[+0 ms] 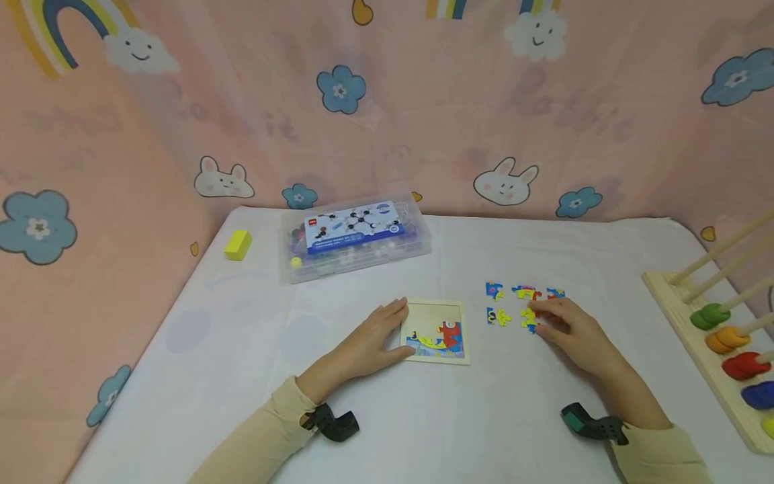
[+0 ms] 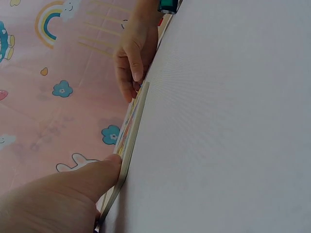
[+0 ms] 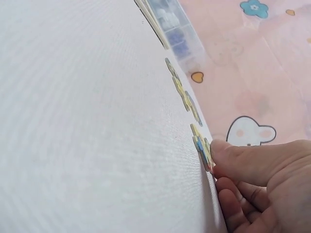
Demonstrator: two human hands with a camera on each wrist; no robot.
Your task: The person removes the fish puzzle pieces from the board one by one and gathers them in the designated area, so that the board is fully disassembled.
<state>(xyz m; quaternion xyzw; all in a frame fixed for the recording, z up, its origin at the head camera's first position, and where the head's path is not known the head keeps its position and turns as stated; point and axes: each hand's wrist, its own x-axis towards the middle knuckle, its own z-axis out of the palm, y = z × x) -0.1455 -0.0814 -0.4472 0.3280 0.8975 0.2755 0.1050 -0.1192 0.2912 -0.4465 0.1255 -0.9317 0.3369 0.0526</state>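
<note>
wooden puzzle tray, left hand spread at its edge, right hand pinching a yellow-blue piece

Near the visible edge of the white cloth-covered worktop, the right hand pinches a thin, multicoloured jigsaw piece. Flat yellow-and-blue jigsaw pieces lie along that edge, towards a pale wooden slab and a clear plastic case with blue contents.

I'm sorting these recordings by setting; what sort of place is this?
Probably a children's play area, perhaps a staged one: there's a pink cartoon-print backdrop, a puzzle tray and a wooden peg toy.
</note>
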